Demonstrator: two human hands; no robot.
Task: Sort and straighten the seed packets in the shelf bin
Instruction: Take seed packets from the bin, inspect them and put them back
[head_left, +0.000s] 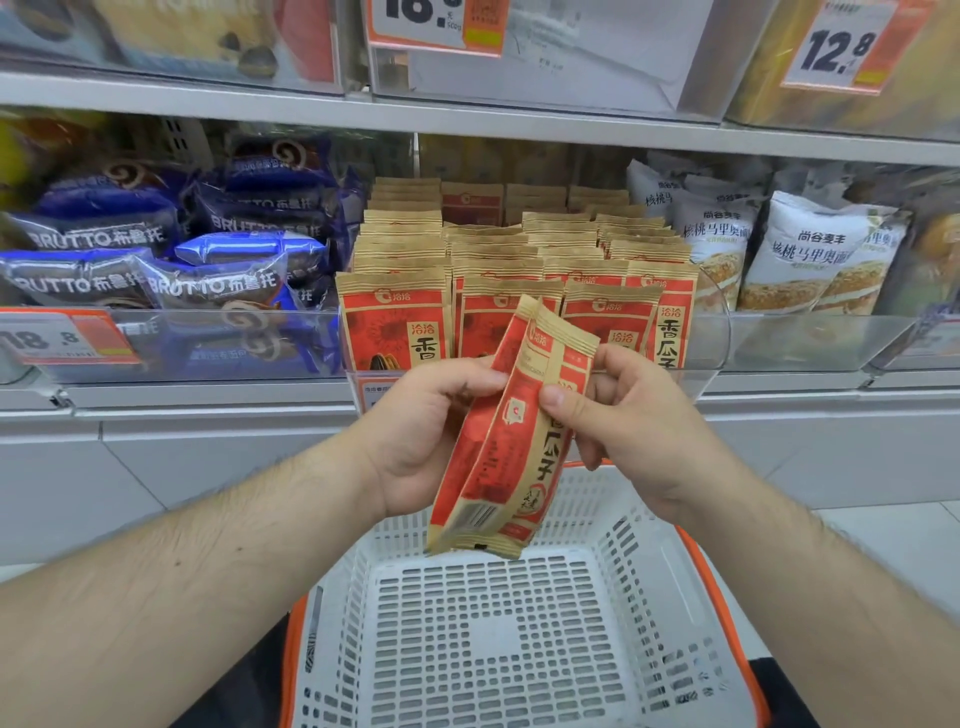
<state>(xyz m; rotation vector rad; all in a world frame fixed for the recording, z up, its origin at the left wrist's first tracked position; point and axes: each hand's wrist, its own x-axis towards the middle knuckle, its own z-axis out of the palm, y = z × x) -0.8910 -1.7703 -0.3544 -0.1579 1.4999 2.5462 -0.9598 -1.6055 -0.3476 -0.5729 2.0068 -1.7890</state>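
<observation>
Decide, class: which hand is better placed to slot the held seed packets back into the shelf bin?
Right, probably. The right hand pinches the held packets higher up, nearer the shelf bin; the left hand supports them lower down.

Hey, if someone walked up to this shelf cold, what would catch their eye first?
Probably the red and tan seed packets held by both hands in the middle of the view, the left hand and right hand gripping them above a white slotted basket. Right behind stand rows of matching packets upright in the clear shelf bin, flanked by blue snack bags on the left and white bread bags on the right.
</observation>
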